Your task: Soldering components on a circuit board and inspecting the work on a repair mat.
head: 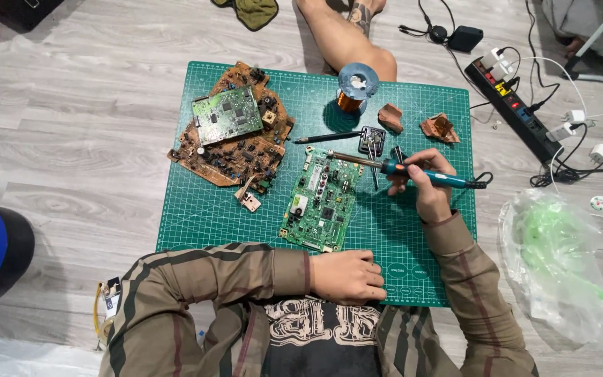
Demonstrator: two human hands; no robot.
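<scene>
- Nearest the camera, the left hand (347, 277) rests as a loose fist, knuckles up, on the near edge of the green gridded cutting mat (197, 209); it grasps nothing.
- Striped olive-brown sleeves (197, 279) cover both forearms down to the wrists.
- Right hand (421, 183): fingers clenched pen-fashion around the teal-handled soldering iron (423, 174), which lies nearly level across the mat.
- Left of this grip, the metal shaft of the iron runs out to its tip (331, 153), which sits at the far edge of the green rectangular circuit board (321, 199). Actual contact between tip and board cannot be confirmed.
- Right of the grip, the black cord (481, 181) of the iron leaves the handle toward the mat's right edge.
- The green board lies flat on the mat, left of the grip and just beyond the resting left hand.
- Beyond the grip: a small black component with metal legs (372, 141), a slim dark pencil-like tool (326, 137), a spool of copper wire (355, 87) and two torn brown board fragments (413, 123).
- Far left of the grip: a stack of brown broken circuit boards (235, 150), topped by a smaller green board (226, 114).
- Off the mat, right of the grip: a black power strip with plugs (514, 108) and a clear plastic bag with green contents (560, 265) on the grey wood-pattern floor (71, 139).
- Past the far edge of the mat, another person's bare leg (343, 35) rests on the floor.
</scene>
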